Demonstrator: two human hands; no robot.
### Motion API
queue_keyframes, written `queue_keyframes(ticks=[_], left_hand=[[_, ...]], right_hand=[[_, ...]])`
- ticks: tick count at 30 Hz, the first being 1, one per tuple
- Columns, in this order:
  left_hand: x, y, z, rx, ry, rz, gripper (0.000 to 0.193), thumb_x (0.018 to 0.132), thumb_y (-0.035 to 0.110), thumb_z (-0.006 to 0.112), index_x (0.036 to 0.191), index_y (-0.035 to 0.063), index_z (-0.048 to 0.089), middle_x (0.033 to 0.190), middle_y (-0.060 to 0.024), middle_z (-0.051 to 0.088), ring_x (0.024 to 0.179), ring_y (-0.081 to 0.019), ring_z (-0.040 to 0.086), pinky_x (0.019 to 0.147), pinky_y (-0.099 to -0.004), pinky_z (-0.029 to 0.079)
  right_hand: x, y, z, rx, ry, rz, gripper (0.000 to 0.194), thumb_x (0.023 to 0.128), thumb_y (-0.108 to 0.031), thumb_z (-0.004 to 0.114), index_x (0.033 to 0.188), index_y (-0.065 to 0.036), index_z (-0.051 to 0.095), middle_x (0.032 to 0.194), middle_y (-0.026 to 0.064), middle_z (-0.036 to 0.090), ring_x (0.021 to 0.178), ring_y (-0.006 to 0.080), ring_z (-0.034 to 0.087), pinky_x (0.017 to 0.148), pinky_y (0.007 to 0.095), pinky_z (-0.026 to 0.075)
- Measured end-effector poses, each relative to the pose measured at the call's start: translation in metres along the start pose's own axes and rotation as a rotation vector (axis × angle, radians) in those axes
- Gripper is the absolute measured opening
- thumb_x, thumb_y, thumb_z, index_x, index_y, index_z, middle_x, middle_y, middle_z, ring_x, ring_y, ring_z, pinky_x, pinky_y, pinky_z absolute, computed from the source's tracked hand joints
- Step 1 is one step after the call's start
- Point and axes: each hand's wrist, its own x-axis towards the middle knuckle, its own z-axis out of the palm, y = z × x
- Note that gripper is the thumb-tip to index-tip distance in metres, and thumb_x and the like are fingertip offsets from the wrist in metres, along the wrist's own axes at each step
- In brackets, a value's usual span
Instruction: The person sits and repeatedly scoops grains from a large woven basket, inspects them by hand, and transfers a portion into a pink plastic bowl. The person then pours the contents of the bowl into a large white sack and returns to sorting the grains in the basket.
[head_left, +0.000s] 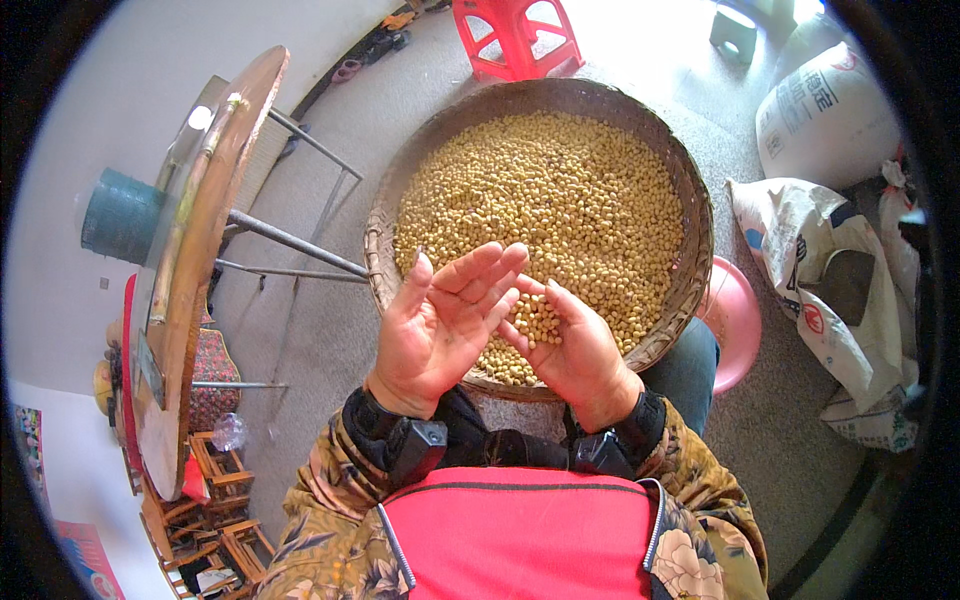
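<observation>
A round woven bamboo basket (679, 330) in front of me holds a broad layer of pale yellow soybeans (540, 180). Over its near side, my left hand (442, 322) is turned palm up, with its fingers spread and nothing in it. My right hand (592, 356) is cupped beside it, with a small heap of soybeans (536, 319) lying in its palm and curled fingers. The fingertips of both hands come close together; whether they touch is hard to tell.
A red plastic stool (517, 45) stands beyond the basket. To the left is a round wooden table (247, 150) on metal legs, with wooden chairs (225, 480) behind. A pink basin (739, 326), an opened woven sack (817, 247) and a full white sack (825, 112) are on the right.
</observation>
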Motion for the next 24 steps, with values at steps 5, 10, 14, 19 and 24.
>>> queue_keyframes(ticks=[5, 10, 14, 19, 24], left_hand=[[-0.001, 0.002, -0.001, -0.101, -0.038, -0.022, 0.064, 0.098, 0.050, 0.036, 0.138, 0.0009, 0.045, 0.149, -0.0205, 0.035, 0.143, -0.0356, 0.021, 0.115, -0.0575, 0.017], [-0.010, 0.016, -0.012, -0.076, -0.048, 0.041, 0.063, 0.100, 0.049, 0.032, 0.138, -0.0007, 0.045, 0.146, -0.0245, 0.037, 0.139, -0.0380, 0.030, 0.115, -0.0527, 0.023], [-0.022, 0.024, -0.027, -0.078, -0.044, 0.054, 0.062, 0.100, 0.047, 0.033, 0.135, -0.0020, 0.047, 0.140, -0.0248, 0.044, 0.136, -0.0389, 0.036, 0.114, -0.0503, 0.027], [-0.038, 0.024, -0.037, 0.201, 0.074, 0.070, 0.056, 0.101, 0.042, 0.035, 0.128, -0.0038, 0.053, 0.130, -0.0245, 0.054, 0.127, -0.0386, 0.048, 0.110, -0.0482, 0.034], [-0.037, 0.007, -0.043, 0.740, 0.274, -0.014, 0.039, 0.100, 0.028, 0.048, 0.117, -0.0056, 0.059, 0.111, -0.0185, 0.066, 0.107, -0.0269, 0.064, 0.099, -0.0372, 0.046]], right_hand=[[-0.001, -0.001, 0.002, -0.027, -0.056, -0.006, 0.036, 0.102, -0.027, 0.041, 0.126, -0.002, 0.050, 0.120, 0.0101, 0.058, 0.113, 0.0230, 0.055, 0.097, 0.0368, 0.045], [0.000, -0.003, 0.002, 0.005, -0.040, -0.021, 0.036, 0.102, -0.025, 0.040, 0.122, 0.005, 0.048, 0.117, 0.0167, 0.057, 0.113, 0.0286, 0.056, 0.099, 0.0416, 0.046], [0.000, -0.004, 0.003, 0.051, -0.012, -0.020, 0.032, 0.102, -0.019, 0.039, 0.121, 0.005, 0.048, 0.119, 0.0198, 0.055, 0.115, 0.0338, 0.054, 0.101, 0.0418, 0.046], [-0.006, -0.007, 0.008, 0.003, -0.210, -0.145, 0.030, 0.099, -0.013, 0.045, 0.122, 0.007, 0.047, 0.119, 0.0227, 0.054, 0.118, 0.0347, 0.051, 0.104, 0.0412, 0.044], [-0.031, -0.051, 0.008, 0.176, -0.272, -0.118, 0.028, 0.100, -0.015, 0.044, 0.118, 0.005, 0.054, 0.122, 0.0219, 0.056, 0.119, 0.0343, 0.053, 0.102, 0.0412, 0.047]])
